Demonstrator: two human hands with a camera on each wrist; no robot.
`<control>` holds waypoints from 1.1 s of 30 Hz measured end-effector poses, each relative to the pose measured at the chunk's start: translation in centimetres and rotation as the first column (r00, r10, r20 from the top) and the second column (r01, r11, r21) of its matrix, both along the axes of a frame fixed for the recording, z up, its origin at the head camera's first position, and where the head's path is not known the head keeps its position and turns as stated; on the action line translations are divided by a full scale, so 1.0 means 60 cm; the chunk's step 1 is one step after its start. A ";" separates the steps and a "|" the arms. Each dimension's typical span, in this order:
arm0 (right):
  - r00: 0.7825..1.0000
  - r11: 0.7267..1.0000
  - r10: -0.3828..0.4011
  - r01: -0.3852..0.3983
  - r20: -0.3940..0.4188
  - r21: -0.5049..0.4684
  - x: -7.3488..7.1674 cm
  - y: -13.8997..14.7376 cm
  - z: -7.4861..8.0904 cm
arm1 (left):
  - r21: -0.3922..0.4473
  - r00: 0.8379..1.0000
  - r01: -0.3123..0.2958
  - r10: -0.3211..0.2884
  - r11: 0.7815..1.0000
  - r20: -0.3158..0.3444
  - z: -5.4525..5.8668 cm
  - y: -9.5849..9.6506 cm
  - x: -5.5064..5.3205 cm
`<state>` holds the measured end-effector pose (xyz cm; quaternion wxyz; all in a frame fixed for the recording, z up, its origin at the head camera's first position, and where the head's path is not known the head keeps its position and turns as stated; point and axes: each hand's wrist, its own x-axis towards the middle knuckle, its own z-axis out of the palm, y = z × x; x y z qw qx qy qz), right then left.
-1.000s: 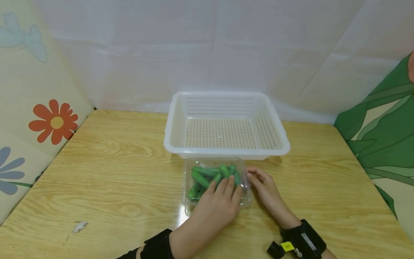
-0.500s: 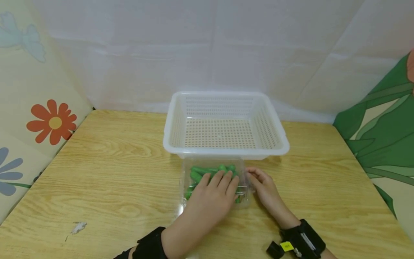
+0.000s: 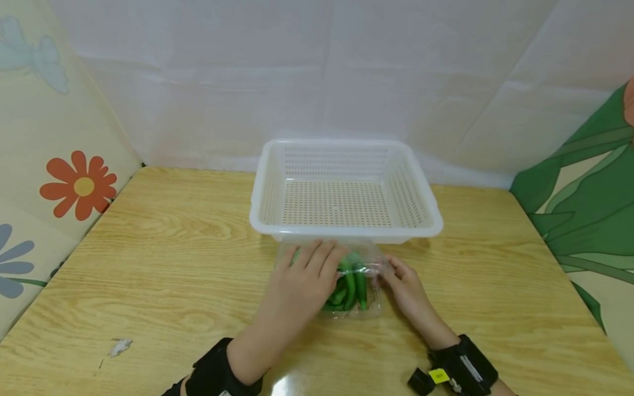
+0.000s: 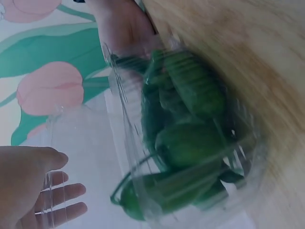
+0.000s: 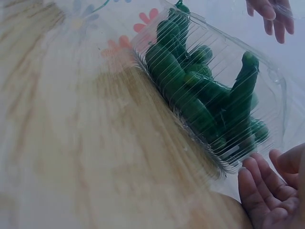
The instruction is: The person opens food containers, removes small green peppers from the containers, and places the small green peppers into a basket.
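Note:
A clear plastic clamshell box [image 3: 372,309] with several green peppers [image 3: 349,283] inside stands on the table. My left hand [image 3: 302,289] pinches the edge of its raised lid [image 4: 88,143], thumb on one face and fingers on the other. The lid leans up at the far side, near the basket. At the box's right end is my right hand [image 3: 411,294]. In the right wrist view its loosely bent fingers [image 5: 259,174] meet the corner of the box, with the thumb apart. The left hand hides the box's left part in the head view.
A white perforated plastic basket [image 3: 346,234] stands right behind the box, with nothing in it. The wooden table [image 3: 163,264] has a chipped spot [image 3: 120,347] at the front left. A white cloth [image 3: 317,77] hangs behind, and printed panels flank both sides.
My left hand has moved from the near side over the box toward the basket, swinging the lid up and uncovering the peppers. The right hand has stayed at the box's right end.

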<state>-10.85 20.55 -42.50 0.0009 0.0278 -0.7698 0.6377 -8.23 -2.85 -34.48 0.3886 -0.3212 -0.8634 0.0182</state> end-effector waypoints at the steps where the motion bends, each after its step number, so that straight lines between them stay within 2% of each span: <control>1: 1.000 1.000 0.000 0.000 0.000 0.002 0.000 0.000 0.000 | 0.010 1.000 0.003 -0.003 1.000 -0.004 0.001 -0.004 -0.002; 7: 1.000 1.000 0.011 -0.011 -0.029 -0.010 0.001 0.001 -0.001 | 0.111 1.000 0.013 -0.009 0.994 -0.030 0.006 -0.026 -0.015; 13: 0.995 0.995 0.054 -0.061 -0.089 -0.085 0.001 0.001 -0.005 | 0.188 0.999 0.034 -0.027 0.982 -0.039 0.007 -0.046 -0.028; 21: 0.991 0.992 0.075 -0.085 -0.109 -0.092 0.000 0.002 -0.008 | 0.228 1.000 0.013 -0.019 0.974 0.021 0.007 -0.067 -0.034; 28: 0.986 0.990 0.102 -0.113 -0.129 -0.081 -0.003 0.005 -0.012 | 0.251 0.994 0.007 -0.034 0.968 0.104 0.005 -0.078 -0.033; 33: 0.989 0.990 0.097 -0.107 -0.115 -0.087 -0.002 0.003 -0.008 | 0.277 0.992 0.023 -0.057 0.961 0.116 0.004 -0.081 -0.030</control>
